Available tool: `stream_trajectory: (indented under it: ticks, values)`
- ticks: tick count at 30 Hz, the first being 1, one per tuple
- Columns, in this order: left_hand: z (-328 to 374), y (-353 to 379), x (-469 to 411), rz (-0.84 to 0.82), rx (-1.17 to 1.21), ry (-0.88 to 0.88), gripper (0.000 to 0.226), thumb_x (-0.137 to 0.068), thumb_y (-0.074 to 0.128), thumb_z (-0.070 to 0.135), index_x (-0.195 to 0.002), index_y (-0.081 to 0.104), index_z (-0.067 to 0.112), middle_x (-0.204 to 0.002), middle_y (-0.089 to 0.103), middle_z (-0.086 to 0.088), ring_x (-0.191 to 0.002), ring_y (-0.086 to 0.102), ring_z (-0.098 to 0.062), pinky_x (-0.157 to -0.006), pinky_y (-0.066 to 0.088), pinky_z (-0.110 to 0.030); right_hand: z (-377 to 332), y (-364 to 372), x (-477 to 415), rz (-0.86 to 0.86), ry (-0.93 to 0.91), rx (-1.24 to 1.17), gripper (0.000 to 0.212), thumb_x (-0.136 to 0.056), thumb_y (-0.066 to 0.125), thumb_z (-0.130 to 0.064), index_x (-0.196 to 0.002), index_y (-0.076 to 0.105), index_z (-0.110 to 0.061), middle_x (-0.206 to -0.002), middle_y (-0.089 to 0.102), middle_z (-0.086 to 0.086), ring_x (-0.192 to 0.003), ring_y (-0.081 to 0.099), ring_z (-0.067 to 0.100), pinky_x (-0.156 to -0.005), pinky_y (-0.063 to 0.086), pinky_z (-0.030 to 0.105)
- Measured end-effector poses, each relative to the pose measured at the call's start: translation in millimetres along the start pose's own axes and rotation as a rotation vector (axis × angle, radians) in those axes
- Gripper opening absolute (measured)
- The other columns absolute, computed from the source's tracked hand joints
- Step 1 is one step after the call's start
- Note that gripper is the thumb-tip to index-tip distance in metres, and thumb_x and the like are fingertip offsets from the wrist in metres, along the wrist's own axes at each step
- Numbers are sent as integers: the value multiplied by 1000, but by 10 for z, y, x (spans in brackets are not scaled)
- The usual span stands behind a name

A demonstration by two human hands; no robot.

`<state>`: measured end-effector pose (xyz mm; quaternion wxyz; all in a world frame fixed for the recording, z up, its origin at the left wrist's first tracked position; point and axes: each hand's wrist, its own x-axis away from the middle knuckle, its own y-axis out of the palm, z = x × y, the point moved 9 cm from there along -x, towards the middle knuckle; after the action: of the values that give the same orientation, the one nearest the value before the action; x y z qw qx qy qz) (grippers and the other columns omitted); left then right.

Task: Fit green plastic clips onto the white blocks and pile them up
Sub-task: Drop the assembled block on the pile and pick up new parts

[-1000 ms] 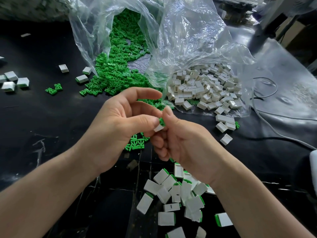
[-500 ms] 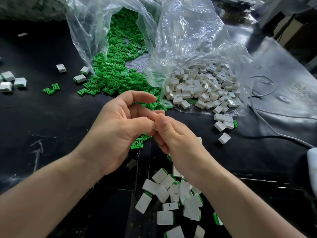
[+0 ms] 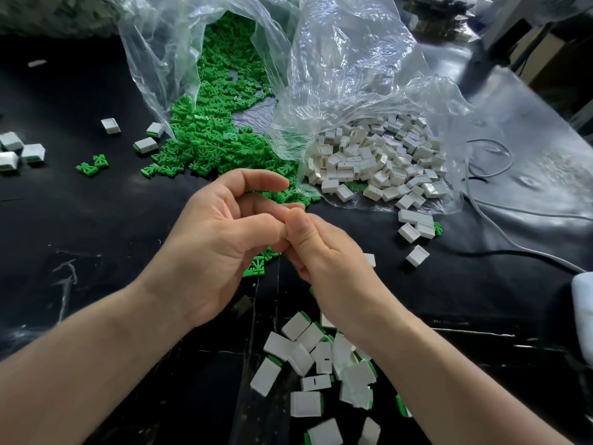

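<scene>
Black table [image 3: 96,239]: left hand [image 3: 211,252] and right hand [image 3: 327,264] pinch fingers together mid-frame, contents hidden; likely seating a clip; next, drop onto clipped white plastic blocks [image 3: 305,403], lower centre.

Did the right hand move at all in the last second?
Yes, slightly. The right hand has edged left, away from the lone white block on the table, until its thumb meets the fingers of the left hand.

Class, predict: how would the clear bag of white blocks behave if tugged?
Probably floppy: the clear bag is crumpled and sagging. Likely slippery, given its glossy film. The white blocks lie loose at its open mouth, so some would probably spill.
</scene>
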<state>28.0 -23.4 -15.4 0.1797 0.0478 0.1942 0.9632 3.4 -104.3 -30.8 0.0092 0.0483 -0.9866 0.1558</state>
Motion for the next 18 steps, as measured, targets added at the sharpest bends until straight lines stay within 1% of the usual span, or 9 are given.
stream_trajectory:
  ticks: [2, 4, 5, 7, 9, 11, 13, 16, 18]
  values:
    - [9, -6, 3, 3, -10, 6, 39, -59, 57, -5, -95, 55, 8, -62, 66, -5, -67, 63, -22, -57, 55, -26, -23, 11, -2, -31, 6, -5, 43, -87, 27, -53, -91, 67, -39, -62, 53, -25, -64, 47, -6, -66, 32, 19]
    - [36, -37, 8, 29, -64, 34, 37, -60, 59, -1, -95, 57, 11, -63, 67, -3, -59, 62, -14, -56, 52, -21, -53, -84, -19, -51, 9, 113, 56, -81, 25, -66, -69, 66, -29, -56, 54, -14, -57, 47, -1, -62, 37, 26]
    - [57, -44, 13, 38, -107, 51, 35, -61, 60, 2, -94, 57, 13, -64, 69, -2, -58, 62, -11, -57, 50, -18, -72, -180, -35, -31, 5, 204, 66, -77, 23, -72, -66, 64, -21, -55, 56, -10, -56, 50, 3, -61, 41, 29]
    - [67, -10, 30, 7, -217, 60, 32, -62, 63, 6, -92, 59, 17, -68, 71, -3, -60, 65, -9, -56, 50, -17, -78, -483, -85, 96, 1, 412, 71, -75, 26, -74, -70, 63, -13, -61, 58, -4, -62, 54, 13, -60, 44, 34]
    - [-6, 121, 76, -127, -331, 1, 29, -62, 66, 7, -88, 63, 19, -71, 72, -5, -61, 65, -12, -54, 52, -20, -22, -847, -137, 286, 25, 600, 45, -84, 45, -59, -79, 62, -18, -74, 60, -3, -72, 55, 15, -62, 40, 29]
    - [-155, 289, 170, -321, -440, -110, 29, -62, 70, 11, -89, 66, 22, -75, 73, -4, -63, 66, -13, -56, 53, -21, 75, -1133, -171, 434, 63, 717, 23, -85, 59, -40, -99, 66, -22, -91, 59, 1, -87, 55, 18, -75, 39, 27]
    - [-275, 395, 259, -456, -512, -193, 31, -62, 74, 20, -90, 66, 30, -79, 74, -1, -68, 69, -13, -59, 54, -22, 201, -1279, -211, 482, 110, 787, 29, -85, 60, -32, -112, 63, -20, -107, 55, 6, -100, 54, 23, -88, 38, 30]
    - [-237, 343, 212, -371, -571, -162, 25, -67, 78, 32, -88, 68, 22, -80, 73, -1, -69, 69, -15, -56, 53, -22, 322, -1305, -254, 481, 159, 867, 37, -87, 59, -27, -123, 56, -19, -118, 49, 10, -114, 45, 27, -96, 33, 33]
    - [-160, 238, 146, -237, -553, -134, 16, -71, 73, 26, -83, 68, 16, -75, 73, -4, -64, 68, -15, -51, 51, -21, 367, -1294, -281, 481, 169, 901, 37, -87, 59, -25, -123, 55, -17, -118, 48, 11, -116, 42, 29, -95, 33, 35]
